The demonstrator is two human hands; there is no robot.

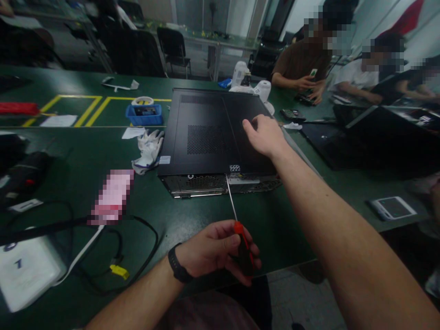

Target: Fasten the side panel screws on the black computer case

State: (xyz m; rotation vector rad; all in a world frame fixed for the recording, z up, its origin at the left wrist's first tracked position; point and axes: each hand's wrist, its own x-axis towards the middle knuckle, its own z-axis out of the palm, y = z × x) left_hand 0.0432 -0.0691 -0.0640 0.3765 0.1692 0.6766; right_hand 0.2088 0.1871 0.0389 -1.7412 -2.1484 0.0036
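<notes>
- The left hand (pixel 216 250), with a black band (pixel 177 269) at the wrist, is closed around the red-and-black handle of a slim screwdriver (pixel 241 243). The fingers wrap the grip and the thumb lies along its top.
- The screwdriver's thin metal shaft runs up and away from the person. Its tip meets the near edge of a black metal desktop computer case (pixel 206 133), right where the top panel joins the perforated rear plate.
- The case lies flat on its side in the middle of the dark green tabletop (pixel 85 156), with its rear face towards the person.
- The right hand (pixel 263 135) rests palm down on the case's top panel, towards the right side. Its fingers are loosely bent against the metal and hold nothing.
- As a judgement, the work is at an early point. The vented side panel is on and sits flush, and nothing of the inside shows. The spot under the tip is too small to tell whether a screw is seated or loosened.
- Just left of the case lies a crumpled pair of white work gloves (pixel 148 149). Beyond them stands a small blue plastic bin (pixel 144 114) with a roll of tape (pixel 142 101) behind it.
- Black and white cables (pixel 137 256) loop across the near left of the tabletop.
- Other people sit at the far right, their hands on their own devices.
</notes>
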